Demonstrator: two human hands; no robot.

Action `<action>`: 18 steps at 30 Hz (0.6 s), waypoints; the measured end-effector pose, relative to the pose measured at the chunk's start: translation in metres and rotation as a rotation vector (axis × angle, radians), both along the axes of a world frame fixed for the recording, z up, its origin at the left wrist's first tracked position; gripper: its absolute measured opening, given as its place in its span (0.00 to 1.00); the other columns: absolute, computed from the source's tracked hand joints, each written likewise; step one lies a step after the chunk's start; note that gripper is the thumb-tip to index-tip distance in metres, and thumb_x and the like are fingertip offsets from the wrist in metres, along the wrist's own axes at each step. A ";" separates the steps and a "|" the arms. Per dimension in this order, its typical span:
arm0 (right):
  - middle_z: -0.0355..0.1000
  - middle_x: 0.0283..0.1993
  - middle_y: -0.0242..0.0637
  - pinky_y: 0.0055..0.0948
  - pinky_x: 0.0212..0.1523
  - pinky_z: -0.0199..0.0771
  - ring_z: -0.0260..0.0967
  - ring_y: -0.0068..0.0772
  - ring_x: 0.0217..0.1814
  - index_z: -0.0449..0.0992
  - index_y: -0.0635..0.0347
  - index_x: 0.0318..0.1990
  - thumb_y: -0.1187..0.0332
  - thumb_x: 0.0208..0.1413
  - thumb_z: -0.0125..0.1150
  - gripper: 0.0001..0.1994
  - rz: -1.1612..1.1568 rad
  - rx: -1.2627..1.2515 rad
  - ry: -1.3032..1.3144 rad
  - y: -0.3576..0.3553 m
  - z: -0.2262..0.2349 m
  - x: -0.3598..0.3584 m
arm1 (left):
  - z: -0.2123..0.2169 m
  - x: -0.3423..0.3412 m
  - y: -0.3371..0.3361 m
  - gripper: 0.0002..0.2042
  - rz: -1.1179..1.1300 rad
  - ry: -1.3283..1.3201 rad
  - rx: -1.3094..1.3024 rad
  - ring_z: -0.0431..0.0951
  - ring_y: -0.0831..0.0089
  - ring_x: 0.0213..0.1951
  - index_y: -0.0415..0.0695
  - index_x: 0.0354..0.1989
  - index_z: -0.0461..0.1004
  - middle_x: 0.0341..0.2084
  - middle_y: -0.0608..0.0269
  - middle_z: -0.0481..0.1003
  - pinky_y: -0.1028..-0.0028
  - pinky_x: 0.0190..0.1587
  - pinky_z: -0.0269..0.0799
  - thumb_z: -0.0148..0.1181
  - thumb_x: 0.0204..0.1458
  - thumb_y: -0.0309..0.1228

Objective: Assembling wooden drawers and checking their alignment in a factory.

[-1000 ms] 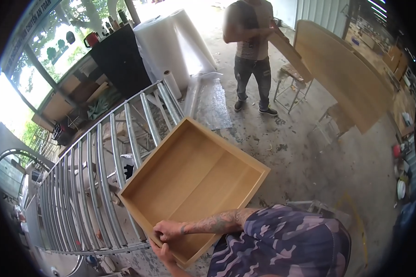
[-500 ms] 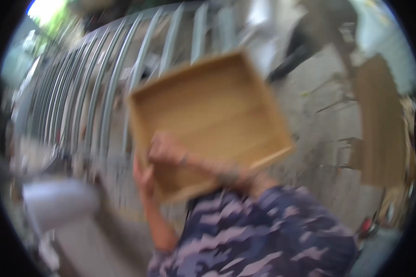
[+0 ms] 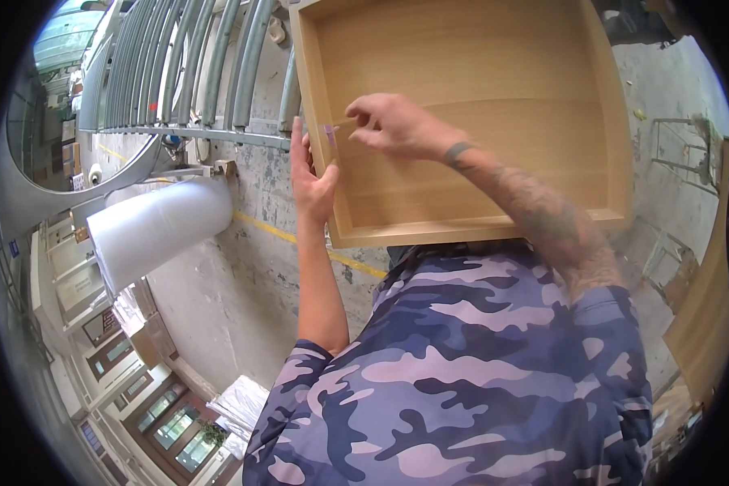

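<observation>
A shallow wooden drawer [image 3: 478, 182] with raised walls lies in front of my body, its open side facing up. My left hand [image 3: 312, 182] grips its left wall, the fingers along the outside and the thumb at the rim. Over the drawer's left part, my right hand [image 3: 389, 125] has its fingers curled, thumb and forefinger close to that wall. Something thin and pale seems to run from the fingertips to a small purple mark [image 3: 330, 134] on the wall; I cannot make out what it is.
Grey metal bars [image 3: 211, 73] in a row stand at the far left. Nearer lies a large white roll [image 3: 162, 227] of wrapping material. A yellow line [image 3: 267, 227] crosses the concrete floor. Wooden boards [image 3: 709, 283] and metal frames [image 3: 680, 154] stand at the right.
The drawer, tilted and blurred before, now appears squarer, larger and higher in view. My right hand has shifted across it to beside the left wall. My left hand stays on that wall.
</observation>
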State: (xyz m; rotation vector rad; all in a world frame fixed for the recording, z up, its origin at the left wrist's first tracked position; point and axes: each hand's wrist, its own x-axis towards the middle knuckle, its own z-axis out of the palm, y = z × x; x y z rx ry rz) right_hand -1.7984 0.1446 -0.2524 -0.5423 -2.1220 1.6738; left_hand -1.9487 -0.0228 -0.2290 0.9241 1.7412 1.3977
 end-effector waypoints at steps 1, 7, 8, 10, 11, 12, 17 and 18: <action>0.80 0.39 0.43 0.37 0.42 0.82 0.81 0.39 0.42 0.79 0.66 0.45 0.67 0.63 0.64 0.11 -0.075 0.236 0.056 -0.006 -0.008 -0.011 | -0.005 -0.005 0.001 0.44 -0.023 0.012 -0.035 0.71 0.68 0.65 0.37 0.80 0.45 0.65 0.56 0.68 0.69 0.67 0.67 0.53 0.50 0.13; 0.79 0.38 0.46 0.40 0.44 0.81 0.80 0.43 0.42 0.80 0.62 0.43 0.66 0.62 0.63 0.09 -0.076 0.321 -0.079 -0.014 -0.012 -0.032 | -0.008 -0.005 0.001 0.44 0.002 0.006 0.004 0.72 0.69 0.63 0.38 0.80 0.47 0.64 0.58 0.69 0.70 0.66 0.67 0.53 0.50 0.13; 0.79 0.38 0.46 0.40 0.44 0.81 0.80 0.43 0.42 0.80 0.62 0.43 0.66 0.62 0.63 0.09 -0.071 0.326 -0.083 -0.009 -0.013 -0.032 | -0.007 -0.005 0.001 0.44 0.006 0.002 0.009 0.72 0.69 0.63 0.38 0.80 0.47 0.64 0.58 0.69 0.70 0.66 0.67 0.53 0.50 0.13; 0.80 0.37 0.45 0.37 0.42 0.81 0.81 0.42 0.40 0.80 0.63 0.43 0.68 0.61 0.64 0.09 -0.155 0.123 -0.060 0.002 -0.017 -0.030 | -0.004 -0.004 0.001 0.44 -0.001 0.009 -0.035 0.72 0.70 0.62 0.38 0.80 0.47 0.63 0.58 0.69 0.70 0.65 0.68 0.54 0.50 0.13; 0.80 0.37 0.45 0.37 0.42 0.81 0.81 0.42 0.40 0.80 0.63 0.43 0.68 0.61 0.64 0.09 -0.150 0.127 -0.064 0.004 -0.013 -0.029 | -0.002 -0.004 0.000 0.44 0.004 0.004 -0.032 0.72 0.70 0.62 0.38 0.80 0.47 0.63 0.58 0.69 0.70 0.65 0.68 0.54 0.50 0.13; 0.80 0.36 0.46 0.36 0.41 0.81 0.81 0.41 0.39 0.80 0.63 0.44 0.68 0.60 0.65 0.09 -0.142 -0.077 -0.062 0.007 -0.010 -0.027 | -0.001 -0.004 -0.001 0.43 0.002 -0.018 -0.033 0.71 0.69 0.63 0.38 0.80 0.47 0.65 0.57 0.68 0.70 0.66 0.67 0.53 0.51 0.13; 0.81 0.36 0.48 0.36 0.42 0.82 0.82 0.43 0.38 0.82 0.64 0.44 0.69 0.57 0.67 0.10 -0.165 -0.085 -0.012 -0.002 -0.020 -0.027 | -0.008 -0.006 0.000 0.44 0.012 -0.066 -0.017 0.72 0.71 0.62 0.37 0.79 0.47 0.63 0.57 0.69 0.71 0.65 0.68 0.55 0.51 0.13; 0.82 0.37 0.49 0.37 0.42 0.82 0.82 0.45 0.39 0.83 0.64 0.43 0.69 0.56 0.67 0.10 -0.099 0.037 -0.016 -0.008 -0.022 -0.029 | -0.010 -0.006 0.000 0.43 0.019 -0.065 0.006 0.72 0.70 0.62 0.37 0.79 0.48 0.63 0.57 0.70 0.71 0.65 0.69 0.55 0.51 0.14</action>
